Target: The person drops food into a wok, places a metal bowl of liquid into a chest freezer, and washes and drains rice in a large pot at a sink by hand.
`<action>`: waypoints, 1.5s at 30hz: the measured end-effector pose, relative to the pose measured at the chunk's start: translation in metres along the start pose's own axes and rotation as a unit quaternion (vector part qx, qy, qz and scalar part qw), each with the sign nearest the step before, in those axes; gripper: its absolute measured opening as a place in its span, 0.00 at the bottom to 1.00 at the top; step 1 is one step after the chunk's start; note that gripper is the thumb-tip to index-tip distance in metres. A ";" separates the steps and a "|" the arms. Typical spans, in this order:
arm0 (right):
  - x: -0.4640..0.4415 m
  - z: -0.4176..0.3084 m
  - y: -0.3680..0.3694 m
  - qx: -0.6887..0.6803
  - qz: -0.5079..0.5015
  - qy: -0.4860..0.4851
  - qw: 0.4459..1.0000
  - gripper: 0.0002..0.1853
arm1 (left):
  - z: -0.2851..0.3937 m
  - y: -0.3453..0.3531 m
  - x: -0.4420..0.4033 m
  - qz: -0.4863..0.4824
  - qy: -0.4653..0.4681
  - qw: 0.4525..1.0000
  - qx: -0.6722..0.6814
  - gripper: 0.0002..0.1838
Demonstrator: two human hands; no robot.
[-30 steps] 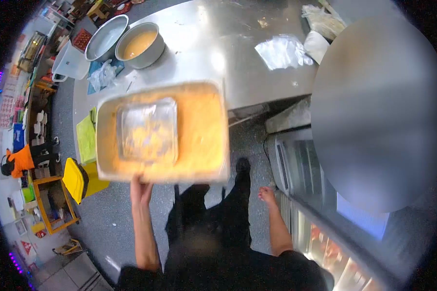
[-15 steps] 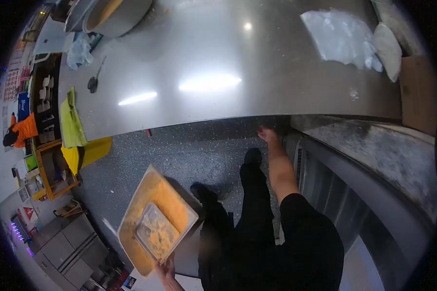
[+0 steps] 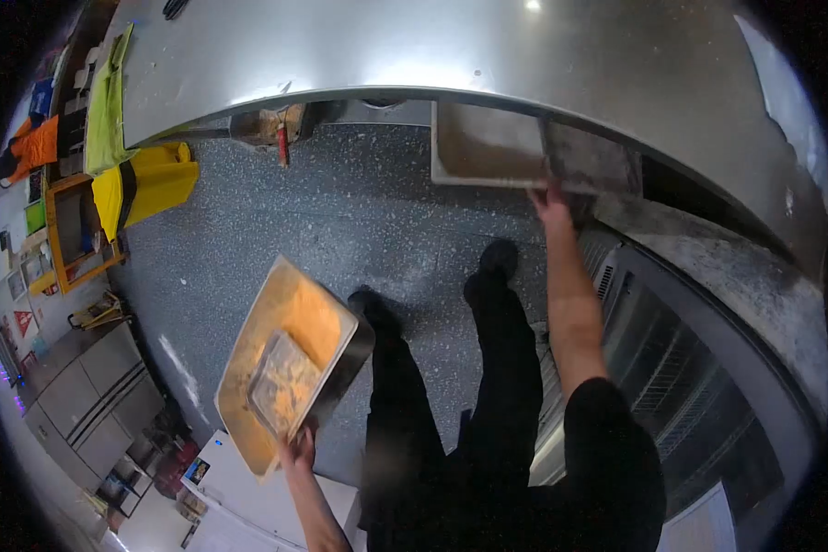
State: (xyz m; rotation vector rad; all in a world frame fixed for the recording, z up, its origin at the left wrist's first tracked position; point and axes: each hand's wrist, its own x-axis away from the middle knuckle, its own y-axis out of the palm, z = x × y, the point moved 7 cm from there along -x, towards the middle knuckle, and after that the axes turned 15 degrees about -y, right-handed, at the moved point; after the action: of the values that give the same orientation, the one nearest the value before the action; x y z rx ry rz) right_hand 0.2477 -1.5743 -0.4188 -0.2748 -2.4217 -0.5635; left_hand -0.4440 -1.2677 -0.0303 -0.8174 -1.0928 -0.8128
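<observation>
In my left hand point(image 3: 299, 447) is a deep metal pan point(image 3: 235, 409), gripped by its near edge and tilted over the floor. Orange crumbs or powder point(image 3: 310, 317) cover part of its inside. A clear plastic container point(image 3: 285, 352) lies in it, with more orange bits inside. My right hand point(image 3: 551, 201) is closed on the front rim of a pale rectangular bin point(image 3: 446, 168) that juts out from under the steel table point(image 3: 359, 55). What the bin holds is too blurred to tell.
A glass-fronted cooler point(image 3: 699, 386) stands close on my right. Yellow-green cloth point(image 3: 108, 110) hangs over the table's left edge, above a yellow folded object point(image 3: 161, 184). A red-handled tool point(image 3: 282, 145) lies under the table. White freezer-like units point(image 3: 248, 488) are at lower left.
My right hand has reached the bin under the table, and the bin now shows below the table edge. My left hand keeps hold of the pan. The view has tipped down.
</observation>
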 end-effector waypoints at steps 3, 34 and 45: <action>0.109 -0.007 -0.022 -0.027 -0.004 -0.036 0.999 0.19 | -0.004 0.075 -0.031 -0.037 0.043 0.997 -0.055 0.24; 0.428 0.014 -0.117 0.064 0.182 0.197 0.961 0.22 | -0.526 0.715 -0.129 -0.532 0.171 0.639 -0.529 0.18; 0.450 -0.012 -0.064 0.093 0.226 0.119 0.962 0.19 | -0.358 0.601 -0.056 -0.237 0.147 0.096 -0.955 0.26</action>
State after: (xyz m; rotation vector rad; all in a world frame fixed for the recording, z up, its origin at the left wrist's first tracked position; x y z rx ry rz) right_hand -0.1182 -1.6107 -0.1513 -0.6216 -2.0654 -0.1513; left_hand 0.2163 -1.2928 -0.2666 -2.0993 1.2459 -2.8426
